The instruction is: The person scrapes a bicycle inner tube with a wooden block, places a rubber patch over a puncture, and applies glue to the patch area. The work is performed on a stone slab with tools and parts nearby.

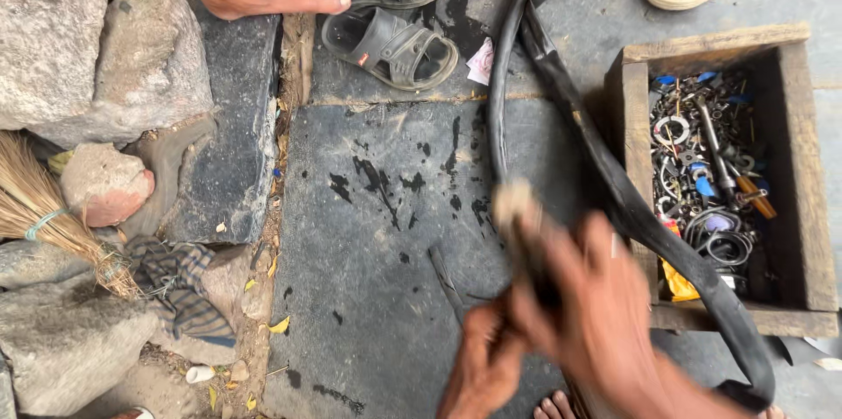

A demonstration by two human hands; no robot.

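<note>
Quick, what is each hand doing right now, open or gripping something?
Left hand: closed around the black rubber inner tube.
Right hand: blurred; seems to grip a small pale object against the tube, but that cannot be told for sure.

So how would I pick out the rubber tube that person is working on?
Start at the wooden box of metal bits on the right. A black inner tube loops past its left edge, from the sandals down to the blurred hands. It is the only long, limp black band there.
</note>
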